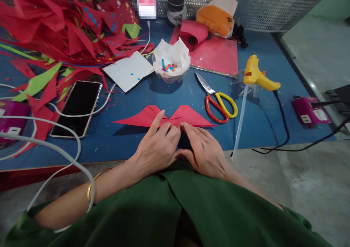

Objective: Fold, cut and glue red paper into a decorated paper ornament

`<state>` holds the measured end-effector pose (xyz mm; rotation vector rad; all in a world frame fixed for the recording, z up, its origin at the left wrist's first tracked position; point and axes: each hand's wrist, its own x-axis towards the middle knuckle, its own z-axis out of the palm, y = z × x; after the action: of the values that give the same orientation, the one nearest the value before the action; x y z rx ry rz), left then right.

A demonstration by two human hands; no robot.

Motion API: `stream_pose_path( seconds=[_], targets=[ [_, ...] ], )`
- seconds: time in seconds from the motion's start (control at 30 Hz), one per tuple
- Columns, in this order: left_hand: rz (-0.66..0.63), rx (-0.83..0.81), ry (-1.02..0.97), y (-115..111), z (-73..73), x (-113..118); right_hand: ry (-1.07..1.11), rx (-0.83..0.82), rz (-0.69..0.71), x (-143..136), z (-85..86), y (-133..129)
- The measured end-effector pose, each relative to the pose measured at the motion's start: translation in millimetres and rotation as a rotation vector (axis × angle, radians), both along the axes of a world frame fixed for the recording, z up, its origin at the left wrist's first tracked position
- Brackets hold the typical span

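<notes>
A folded piece of red paper (136, 120) lies near the table's front edge, with pointed ends to left and right and two raised peaks at its far side. My left hand (161, 141) is at the middle of its near edge, index finger reaching over the paper and the other fingers curled on it. Close beside it, my right hand (203, 146) pinches the same near edge with its fingertips. Both hands are closed on the paper, fingertips almost touching. Red-and-yellow handled scissors (218, 104) lie just beyond the paper's right end.
A paper-lined bowl (171, 62) holds small coloured bits. White paper (128, 72), a phone (78, 108) and red scraps (62, 31) are on the left. A yellow glue gun (257, 73) stands right. White cables (79, 159) cross my left forearm.
</notes>
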<state>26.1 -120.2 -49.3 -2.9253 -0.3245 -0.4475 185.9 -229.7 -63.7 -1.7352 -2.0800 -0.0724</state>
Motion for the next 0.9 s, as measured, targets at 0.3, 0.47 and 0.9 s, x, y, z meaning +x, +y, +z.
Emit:
stream_pose_path(
  seconds=[0.3, 0.47, 0.9],
  targets=[
    [0.003, -0.036, 0.022, -1.2, 2.1, -5.8, -0.222, 0.000, -0.047, 0.2, 3.1, -9.8],
    [0.006, 0.001, 0.023, -1.3, 0.8, -6.6, -0.283, -0.042, -0.258, 8.8, 5.9, -24.8],
    [0.152, -0.300, -0.178, 10.6, 0.8, -16.8, -0.049, 0.124, 0.044, -8.6, 1.4, 7.5]
  ],
)
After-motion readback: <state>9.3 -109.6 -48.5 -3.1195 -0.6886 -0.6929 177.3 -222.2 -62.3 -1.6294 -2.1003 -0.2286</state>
